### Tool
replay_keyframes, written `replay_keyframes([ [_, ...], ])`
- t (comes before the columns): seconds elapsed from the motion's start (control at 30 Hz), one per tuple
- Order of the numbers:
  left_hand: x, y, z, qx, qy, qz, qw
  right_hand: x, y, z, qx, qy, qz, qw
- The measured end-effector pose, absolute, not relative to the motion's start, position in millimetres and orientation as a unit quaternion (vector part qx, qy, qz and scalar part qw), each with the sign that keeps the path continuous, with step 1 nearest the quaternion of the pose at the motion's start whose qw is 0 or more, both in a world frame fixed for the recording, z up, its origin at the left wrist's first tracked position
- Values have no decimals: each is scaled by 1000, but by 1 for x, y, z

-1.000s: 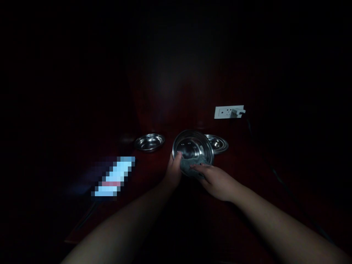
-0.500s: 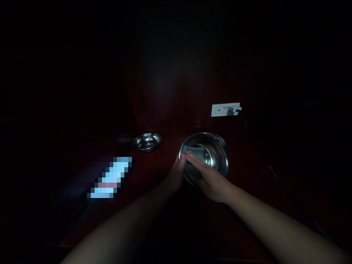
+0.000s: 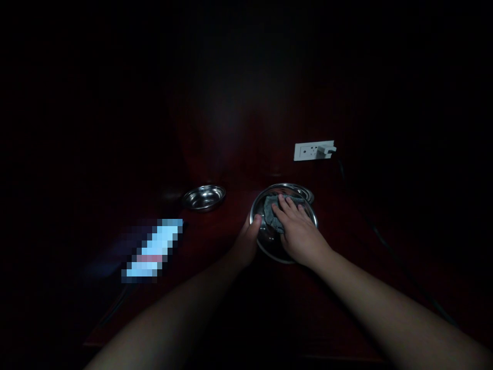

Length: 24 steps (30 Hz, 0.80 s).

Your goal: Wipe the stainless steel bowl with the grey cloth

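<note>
The scene is very dark. A steel bowl [image 3: 265,241] sits in front of me on a dark red table [image 3: 215,241]. My left hand [image 3: 244,244] grips the bowl's left rim, thumb over the edge. My right hand [image 3: 298,231] lies inside the bowl with fingers flat, pressing a grey cloth [image 3: 271,213] against the inner wall. Behind the bowl, the rim of a second steel dish [image 3: 306,192] peeks out.
A shallow steel dish [image 3: 203,197] rests to the left of the bowl. A bright pixelated rectangle [image 3: 152,249] lies at the left. A white power strip [image 3: 313,150] with a plug and a dark cable is at the back right.
The bowl has tipped from facing me to lying flatter. My right hand has slid with the cloth from the near rim deeper into the bowl. The left hand stays on the rim.
</note>
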State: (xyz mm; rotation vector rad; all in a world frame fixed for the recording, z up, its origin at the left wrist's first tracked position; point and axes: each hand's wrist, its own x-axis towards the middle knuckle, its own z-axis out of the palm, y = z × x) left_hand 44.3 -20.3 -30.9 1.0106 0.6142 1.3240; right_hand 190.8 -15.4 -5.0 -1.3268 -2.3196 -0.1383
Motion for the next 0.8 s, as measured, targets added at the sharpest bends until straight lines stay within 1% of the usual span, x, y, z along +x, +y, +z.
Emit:
replay_keyframes([
  [0.33,42,-22,-27,460,285,593,596,193,-15,-3,-511,-830,-77,210],
  [0.6,39,-22,-24,469,315,649,509,196,-11,-9,-495,-851,-44,170],
  [0.8,36,-19,-22,473,342,680,444,193,-19,-5,-435,-880,23,189],
])
